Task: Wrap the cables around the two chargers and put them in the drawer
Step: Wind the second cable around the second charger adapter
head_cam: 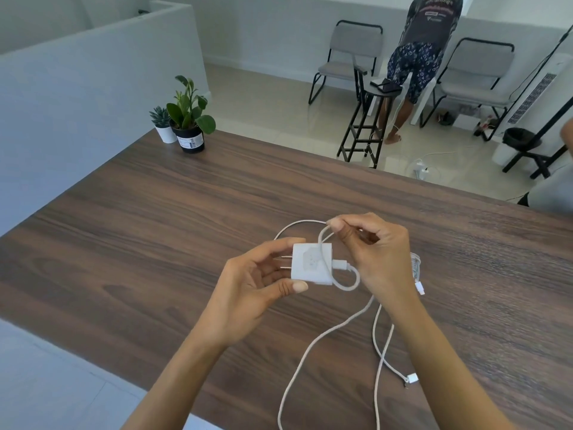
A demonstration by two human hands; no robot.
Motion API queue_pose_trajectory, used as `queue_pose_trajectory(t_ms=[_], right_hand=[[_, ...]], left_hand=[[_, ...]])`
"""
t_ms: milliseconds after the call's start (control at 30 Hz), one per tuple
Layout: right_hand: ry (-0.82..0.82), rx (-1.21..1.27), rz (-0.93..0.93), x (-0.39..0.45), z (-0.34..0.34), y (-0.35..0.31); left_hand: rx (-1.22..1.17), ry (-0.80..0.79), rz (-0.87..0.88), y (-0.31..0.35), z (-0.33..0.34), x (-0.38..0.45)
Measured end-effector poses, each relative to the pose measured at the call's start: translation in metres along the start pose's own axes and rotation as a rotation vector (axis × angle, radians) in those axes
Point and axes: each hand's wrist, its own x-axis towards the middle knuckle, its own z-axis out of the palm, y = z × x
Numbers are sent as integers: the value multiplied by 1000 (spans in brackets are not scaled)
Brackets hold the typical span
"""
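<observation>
Pinching the cable (324, 243) in the right hand (372, 252) while the left hand (257, 283) grips the charger (311, 263), that first loop could slip off if tension slackens.

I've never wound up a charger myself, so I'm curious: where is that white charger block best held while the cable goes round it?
Probably by its two flat edges at the prong end, coming in from the left, much as the left hand holds the charger now. The prongs point left into the palm, and the cable plugs in on the right, so that grip leaves the body free for the right hand to loop cable over.
</observation>
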Motion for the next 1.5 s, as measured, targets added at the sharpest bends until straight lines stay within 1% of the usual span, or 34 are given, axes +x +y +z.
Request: queue_pose_trajectory(t_ms=[100, 167, 267, 433, 500, 567, 733, 833, 967, 1100, 1233, 1367, 1500], right_hand=[[-10, 81, 186, -8, 5, 9], [-67, 62, 236, -16, 8, 13], [-146, 1, 263, -30, 14, 15], [-312, -100, 250, -45, 10, 6], [-343, -149, 217, -48, 5, 1], [-337, -208, 168, -49, 0, -4], [-262, -323, 51, -40, -9, -11], [-251, -268, 63, -36, -14, -18], [-271, -213, 23, -33, -21, -30], [-298, -162, -40, -27, -26, -42], [-183, -135, -82, -6, -27, -39], [-92, -119, -16, 21, -25, -26], [-95, -109, 53, 34, -18, -12]], left_hand=[[-32, 72, 40, 2, 1, 4], [-34, 137, 52, 1, 2, 10], [-22, 219, 70, -3, 5, 18], [109, 318, 83, -15, 2, 29], [188, 339, 88, -20, -1, 32], [264, 343, 106, -24, -3, 33], [437, 275, 174, -35, -10, 33], [515, 256, 192, -40, -13, 31], [513, 268, 171, -44, -17, 31], [473, 238, 107, -44, -20, 30], [393, 130, 70, -39, -13, 25], [278, 35, 24, -34, -4, 13], [175, -34, 24, -20, 2, 5]])
